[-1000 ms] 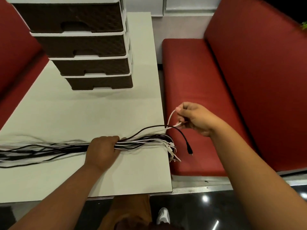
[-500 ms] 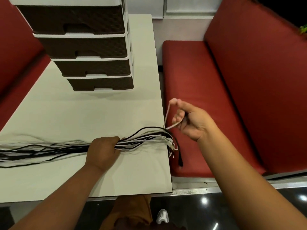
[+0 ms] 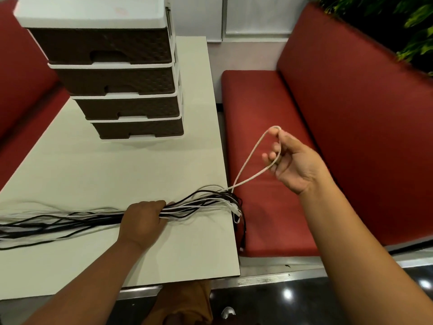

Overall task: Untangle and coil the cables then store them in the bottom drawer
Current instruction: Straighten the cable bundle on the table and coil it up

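A bundle of black and white cables [image 3: 70,221] lies stretched across the near part of the white table [image 3: 117,174]. My left hand [image 3: 143,220] grips the bundle near its right end and holds it against the tabletop. The cable ends [image 3: 236,209] hang over the table's right edge. My right hand [image 3: 293,163] is raised over the red bench and holds a loop of one white cable [image 3: 248,160] pulled up out of the bundle. A brown drawer unit stands at the back of the table; its bottom drawer [image 3: 138,130] is closed.
The drawer unit [image 3: 110,66] has several brown drawers with white frames. A red bench seat [image 3: 264,141] runs along the table's right side, and another red bench [image 3: 14,95] sits on the left. Green leaves [image 3: 417,24] show at the top right. Dark floor lies below.
My right hand has risen and moved right, drawing the white cable into a taller loop. The black cable end dropped over the table edge. My left hand stayed on the bundle.
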